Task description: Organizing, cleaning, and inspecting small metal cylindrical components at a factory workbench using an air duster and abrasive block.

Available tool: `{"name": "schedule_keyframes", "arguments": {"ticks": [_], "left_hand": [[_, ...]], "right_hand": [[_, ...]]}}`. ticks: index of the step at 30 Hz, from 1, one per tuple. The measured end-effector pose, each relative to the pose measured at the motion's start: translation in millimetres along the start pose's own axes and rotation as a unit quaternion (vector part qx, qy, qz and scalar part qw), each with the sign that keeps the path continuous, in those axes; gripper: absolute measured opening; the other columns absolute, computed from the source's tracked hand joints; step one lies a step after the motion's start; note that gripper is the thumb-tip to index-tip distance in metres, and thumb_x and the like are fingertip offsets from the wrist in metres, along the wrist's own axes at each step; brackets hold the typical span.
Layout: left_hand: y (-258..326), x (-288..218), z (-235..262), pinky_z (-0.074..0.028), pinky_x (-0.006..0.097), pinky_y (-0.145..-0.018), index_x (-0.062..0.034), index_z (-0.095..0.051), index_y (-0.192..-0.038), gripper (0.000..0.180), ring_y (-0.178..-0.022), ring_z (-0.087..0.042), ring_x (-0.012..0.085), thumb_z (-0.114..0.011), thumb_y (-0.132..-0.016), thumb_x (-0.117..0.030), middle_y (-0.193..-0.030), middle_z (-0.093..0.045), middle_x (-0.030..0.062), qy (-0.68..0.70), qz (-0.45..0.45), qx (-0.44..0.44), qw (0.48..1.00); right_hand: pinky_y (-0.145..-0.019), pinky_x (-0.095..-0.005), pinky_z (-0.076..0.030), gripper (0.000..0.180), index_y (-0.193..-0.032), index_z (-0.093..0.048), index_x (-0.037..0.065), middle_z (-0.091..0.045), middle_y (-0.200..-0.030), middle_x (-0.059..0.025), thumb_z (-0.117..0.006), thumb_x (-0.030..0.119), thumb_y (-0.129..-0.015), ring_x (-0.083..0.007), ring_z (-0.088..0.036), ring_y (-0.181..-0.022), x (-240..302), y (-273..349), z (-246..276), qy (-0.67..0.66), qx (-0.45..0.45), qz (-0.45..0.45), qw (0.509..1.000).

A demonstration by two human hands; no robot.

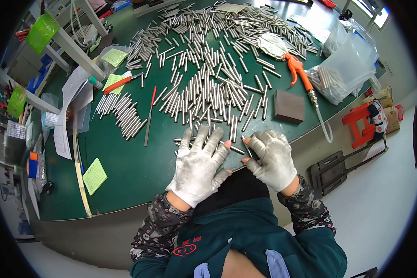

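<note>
White-gloved left hand spreads fingers over metal pins; right hand (fingers partly hidden) apparently pinches one.

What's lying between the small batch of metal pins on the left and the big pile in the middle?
A slim tool with a red handle lies between the small batch and the big pile, as the head view shows.

Red letters stand inside a red outline on the shirt, smaller red characters above them. A green card near the table's front left corner carries printed rows, too small to read. A second card and a third card, nearer the left edge, show unreadable print.
</note>
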State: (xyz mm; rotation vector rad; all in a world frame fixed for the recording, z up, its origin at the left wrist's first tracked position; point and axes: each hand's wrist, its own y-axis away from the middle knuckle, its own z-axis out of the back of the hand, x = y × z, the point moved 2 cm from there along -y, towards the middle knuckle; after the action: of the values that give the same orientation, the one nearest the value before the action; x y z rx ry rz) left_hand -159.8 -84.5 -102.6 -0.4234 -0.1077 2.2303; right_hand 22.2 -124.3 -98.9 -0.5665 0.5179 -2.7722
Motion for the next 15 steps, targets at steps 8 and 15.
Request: {"name": "schedule_keyframes", "arguments": {"ticks": [8,15], "left_hand": [[-20.1,-3.2,-2.8,-0.027,0.054,-0.107,-0.0062,-0.059,-0.115,0.045,-0.126,-0.040,0.0353,-0.067,-0.074,-0.023,-0.132,-0.049,0.0121,-0.018,0.052,-0.036,0.998],[-18.7,0.4,-7.3,-0.026,0.053,-0.108,-0.0094,-0.064,-0.109,0.038,-0.127,-0.041,0.0338,-0.069,-0.073,-0.020,-0.131,-0.051,0.0101,-0.021,0.055,-0.046,0.997]], "right_hand": [[-0.069,-0.0389,-0.044,0.014,-0.086,-0.064,0.011,-0.058,-0.076,-0.0059,-0.063,0.010,-0.073,-0.0258,-0.057,-0.079,-9.0,-5.4,-4.5,0.067,-0.035,-0.052,0.996],[-0.074,-0.0382,-0.045,0.020,-0.093,-0.066,0.013,-0.058,-0.088,-0.0053,-0.057,0.008,-0.075,-0.0248,-0.058,-0.086,-16.0,-27.3,-3.9,0.046,0.084,0.070,0.993]]}}
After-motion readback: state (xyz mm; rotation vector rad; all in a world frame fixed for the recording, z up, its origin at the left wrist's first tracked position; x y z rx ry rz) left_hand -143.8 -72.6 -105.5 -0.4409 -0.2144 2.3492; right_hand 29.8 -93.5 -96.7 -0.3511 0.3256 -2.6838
